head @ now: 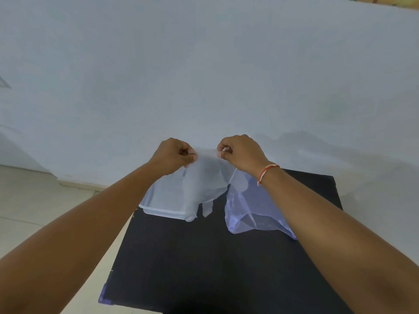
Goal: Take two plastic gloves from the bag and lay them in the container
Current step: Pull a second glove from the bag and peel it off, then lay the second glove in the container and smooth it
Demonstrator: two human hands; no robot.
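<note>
A thin clear plastic glove [205,182] hangs in the air, its fingers pointing down. My left hand [174,156] pinches its cuff at the left corner and my right hand [240,152] pinches the right corner, stretching it between them. Below and behind the glove, a clear plastic container [158,200] sits on the black table [204,257], toward its far left. The crumpled clear bag [251,211] lies to the right of the container, partly hidden by my right forearm. The glove's fingertips dangle over the container's near right corner.
A pale wall rises right behind the table. Beige floor tiles [34,200] show at the left, past the table's left edge. A red and white thread is tied around my right wrist [267,172].
</note>
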